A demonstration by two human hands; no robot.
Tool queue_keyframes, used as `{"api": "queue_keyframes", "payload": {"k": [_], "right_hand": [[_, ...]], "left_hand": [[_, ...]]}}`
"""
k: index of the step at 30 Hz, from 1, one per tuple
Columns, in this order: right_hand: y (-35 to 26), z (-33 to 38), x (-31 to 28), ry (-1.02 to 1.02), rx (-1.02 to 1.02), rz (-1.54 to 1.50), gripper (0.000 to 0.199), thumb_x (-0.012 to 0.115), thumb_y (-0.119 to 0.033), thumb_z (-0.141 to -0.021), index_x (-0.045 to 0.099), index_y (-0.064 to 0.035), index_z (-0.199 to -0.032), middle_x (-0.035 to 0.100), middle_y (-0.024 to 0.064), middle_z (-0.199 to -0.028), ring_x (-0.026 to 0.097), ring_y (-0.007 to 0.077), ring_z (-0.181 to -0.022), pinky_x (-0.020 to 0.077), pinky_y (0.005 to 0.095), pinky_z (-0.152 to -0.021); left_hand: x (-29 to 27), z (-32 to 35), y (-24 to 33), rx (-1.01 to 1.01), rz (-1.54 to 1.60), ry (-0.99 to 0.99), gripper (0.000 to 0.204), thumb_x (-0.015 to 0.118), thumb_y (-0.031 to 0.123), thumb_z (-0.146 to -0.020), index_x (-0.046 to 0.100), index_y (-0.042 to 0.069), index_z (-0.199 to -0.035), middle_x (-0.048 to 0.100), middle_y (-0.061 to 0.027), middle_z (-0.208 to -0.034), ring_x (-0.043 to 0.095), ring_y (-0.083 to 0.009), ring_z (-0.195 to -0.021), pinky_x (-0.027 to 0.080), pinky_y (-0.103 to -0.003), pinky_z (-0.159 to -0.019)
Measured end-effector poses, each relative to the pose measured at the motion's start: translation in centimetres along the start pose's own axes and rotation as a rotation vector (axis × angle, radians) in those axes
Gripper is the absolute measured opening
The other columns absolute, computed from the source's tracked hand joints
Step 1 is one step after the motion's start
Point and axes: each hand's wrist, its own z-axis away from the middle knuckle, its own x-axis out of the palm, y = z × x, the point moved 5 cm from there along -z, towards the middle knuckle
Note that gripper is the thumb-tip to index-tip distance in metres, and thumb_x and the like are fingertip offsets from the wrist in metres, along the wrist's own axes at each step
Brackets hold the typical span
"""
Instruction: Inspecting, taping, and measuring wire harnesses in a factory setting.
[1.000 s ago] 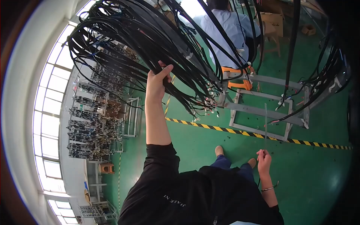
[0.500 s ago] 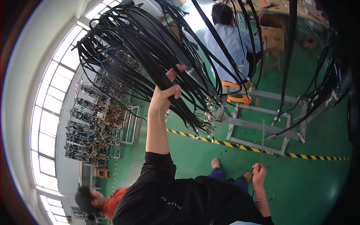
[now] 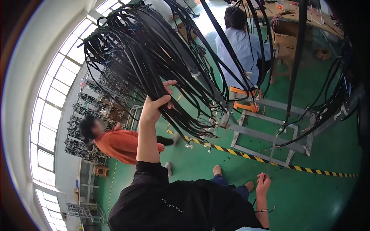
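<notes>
My left hand (image 3: 156,104) is raised and closed round a thick bunch of black cables (image 3: 143,63), thumb across the front, one finger stretched out. The cables hang over a grey bar, loops at the upper left. Their lower ends, several with white connectors (image 3: 189,146), dangle past my hand. Low at the right, my right hand (image 3: 263,184) pinches a thin pale strip (image 3: 273,146) that stands up from the fingers; its exact kind is unclear. A dark thin piece shows beside that wrist.
A person in orange (image 3: 117,144) is at the left, beside racks of hanging cables. Ahead, a person in light blue (image 3: 238,54) sits on an orange stool (image 3: 246,106). A grey metal frame (image 3: 266,136) and striped floor tape (image 3: 219,148) lie before me.
My left hand has shifted left and slightly down along the cables, still gripping. The person in orange has come forward into fuller view. My right hand keeps its pinch, slightly lower.
</notes>
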Motion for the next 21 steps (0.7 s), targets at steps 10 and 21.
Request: {"api": "queue_keyframes", "payload": {"k": [10,21], "right_hand": [[1.1,0.4,-1.1,0.034,-0.023,0.007,0.033,0.052,-0.020,-0.101,0.057,0.0007,-0.076,0.051,0.0017,-0.060,0.044,0.0074,-0.051,0.0336,0.0262,-0.049],[1.1,-1.0,0.1,0.015,-0.027,-0.030,0.031,0.052,-0.019,-0.101,0.058,0.0009,-0.078,0.045,0.0014,-0.055,0.042,0.0085,-0.049,0.0327,0.0281,-0.048]], "left_hand": [[-1.5,-4.5,-2.8,0.117,-0.132,0.101,0.087,0.073,0.000,-0.075,0.031,0.002,-0.151,0.066,-0.0027,-0.102,0.060,-0.0144,-0.099,0.043,-0.029,-0.095],[-0.6,-1.5,-1.5,0.127,0.058,0.072,0.034,0.069,-0.005,-0.077,0.062,-0.003,-0.110,0.066,-0.0075,-0.100,0.065,-0.0232,-0.101,0.048,-0.038,-0.093]]}}
